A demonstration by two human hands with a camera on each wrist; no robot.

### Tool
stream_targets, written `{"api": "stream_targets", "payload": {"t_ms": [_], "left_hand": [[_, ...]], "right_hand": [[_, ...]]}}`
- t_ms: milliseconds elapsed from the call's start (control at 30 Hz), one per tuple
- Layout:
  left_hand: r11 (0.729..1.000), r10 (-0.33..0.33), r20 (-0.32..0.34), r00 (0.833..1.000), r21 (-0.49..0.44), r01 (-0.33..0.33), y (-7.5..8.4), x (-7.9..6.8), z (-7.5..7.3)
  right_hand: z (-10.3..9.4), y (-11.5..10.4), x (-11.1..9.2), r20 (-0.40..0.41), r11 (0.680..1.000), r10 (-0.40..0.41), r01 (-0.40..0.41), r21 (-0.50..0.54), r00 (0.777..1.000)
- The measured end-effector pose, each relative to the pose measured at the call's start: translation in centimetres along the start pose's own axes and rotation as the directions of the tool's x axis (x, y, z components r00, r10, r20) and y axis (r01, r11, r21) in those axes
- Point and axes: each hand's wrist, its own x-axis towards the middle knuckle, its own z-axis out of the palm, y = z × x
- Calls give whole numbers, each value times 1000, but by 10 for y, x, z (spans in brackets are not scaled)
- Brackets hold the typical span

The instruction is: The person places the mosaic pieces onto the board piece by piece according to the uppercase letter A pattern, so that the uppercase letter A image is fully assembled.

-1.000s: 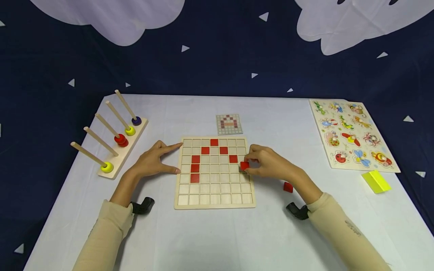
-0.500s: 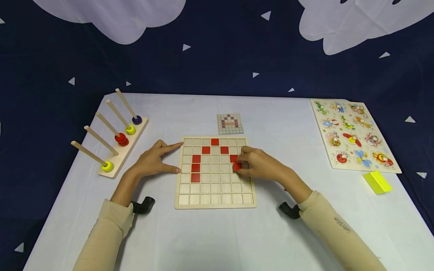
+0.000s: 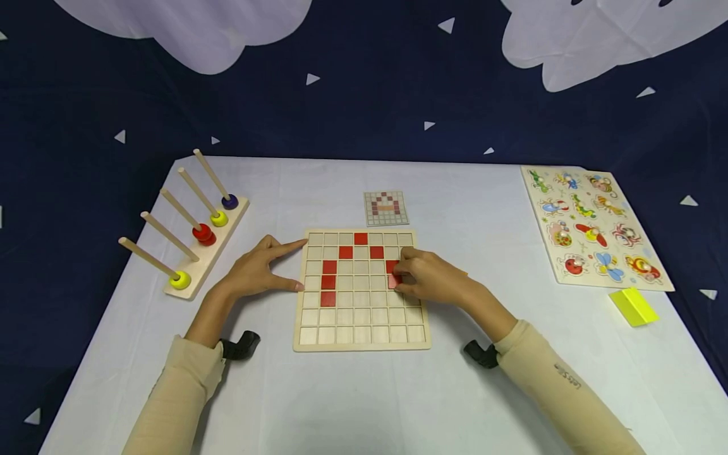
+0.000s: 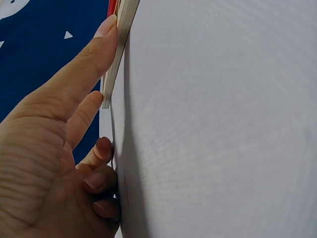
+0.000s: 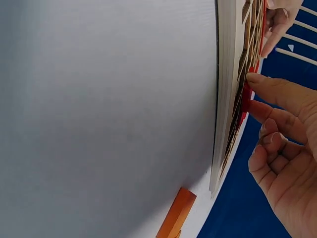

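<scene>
Centrally, board [image 3: 362,317], right fingers [image 5: 280,119] pinching red tile [image 3: 392,281]

On the desk [image 3: 364,398], the board [image 3: 344,317] bears tiles [image 3: 328,282]. Around it: card [image 3: 387,213] just past twelve o'clock, puzzle [image 3: 597,224] between two and three, block [image 3: 633,307] at three, rack [image 3: 210,253] between nine and ten.

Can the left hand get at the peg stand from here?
Probably yes: nothing visible stands between the left hand and the peg stand, though that hand is touching the board.
</scene>
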Motion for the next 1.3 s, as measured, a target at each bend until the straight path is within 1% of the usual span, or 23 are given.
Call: {"api": "stream_targets", "payload": {"t_ms": [367,567,667,767,900,1000,1300], "left_hand": [[1000,-11,4,1000,-2,11,1,0,0],[1000,-12,1,1000,5,12,2,0,-1],[1000,-13,1,1000,5,13,2,-1,-1],[1000,-11,3,1000,-3,11,2,-1,-1],[1000,-11,7,1000,-8,12,2,-1,0],[1000,-14,6,1000,-2,14,2,0,0],[1000,-6,8,1000,-1,6,1,0,0]], "right_hand": [[2,-2,0,-44,999,-24,23,-25,999],[3,-3,0,-46,999,-17,15,-52,999],[3,-3,-1,-50,999,-10,8,-41,999],[1,-3,-4,-65,1000,-1,1,1,998],[-5,0,-16,-80,998,24,-19,66,996],[-9,6,-28,-92,995,53,-46,83,994],[-18,22,-64,-113,988,147,-141,55,983]]}}
